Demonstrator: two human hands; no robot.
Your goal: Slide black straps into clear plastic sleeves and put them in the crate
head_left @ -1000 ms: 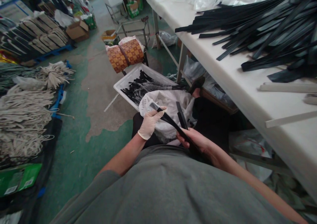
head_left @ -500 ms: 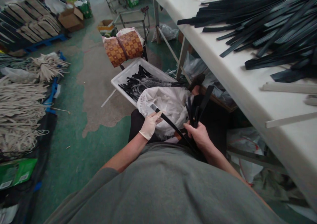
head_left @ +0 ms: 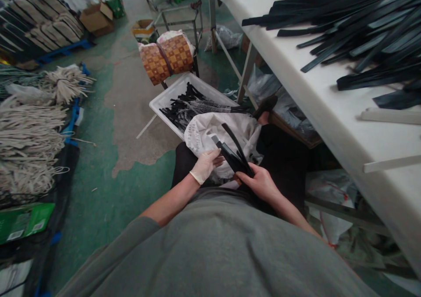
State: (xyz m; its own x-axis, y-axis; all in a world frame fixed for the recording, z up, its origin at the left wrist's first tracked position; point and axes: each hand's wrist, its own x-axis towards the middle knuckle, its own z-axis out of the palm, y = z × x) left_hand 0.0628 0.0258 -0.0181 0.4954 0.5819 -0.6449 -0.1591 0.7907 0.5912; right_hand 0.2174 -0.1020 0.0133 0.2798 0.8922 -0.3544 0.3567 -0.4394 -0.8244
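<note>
Over my lap, my left hand [head_left: 206, 164], in a pale glove, is closed at the light-tipped end of a black strip. My bare right hand [head_left: 259, 182] grips a small bunch of flat black strips [head_left: 234, 157], whose ends fan out toward the upper left. The two hands are close together, with the strips between them. Below and beyond them a white sack [head_left: 226, 130] lies open across my legs. Behind the sack, a white plastic tray [head_left: 154, 106] holds many more black strips [head_left: 189, 104], some with a greyish look.
To my right runs a white table [head_left: 296, 86] with a big pile of black strips [head_left: 355, 30] and some pale strips [head_left: 391, 115]. A patterned roll [head_left: 167, 58] rests beyond the tray. Bundles of beige cords [head_left: 29, 143] lie on the left. A cardboard box [head_left: 97, 19] stands farther back.
My right hand has moved left and turned its bunch toward my left hand, so the strips now lie together. The view has shifted slightly.
</note>
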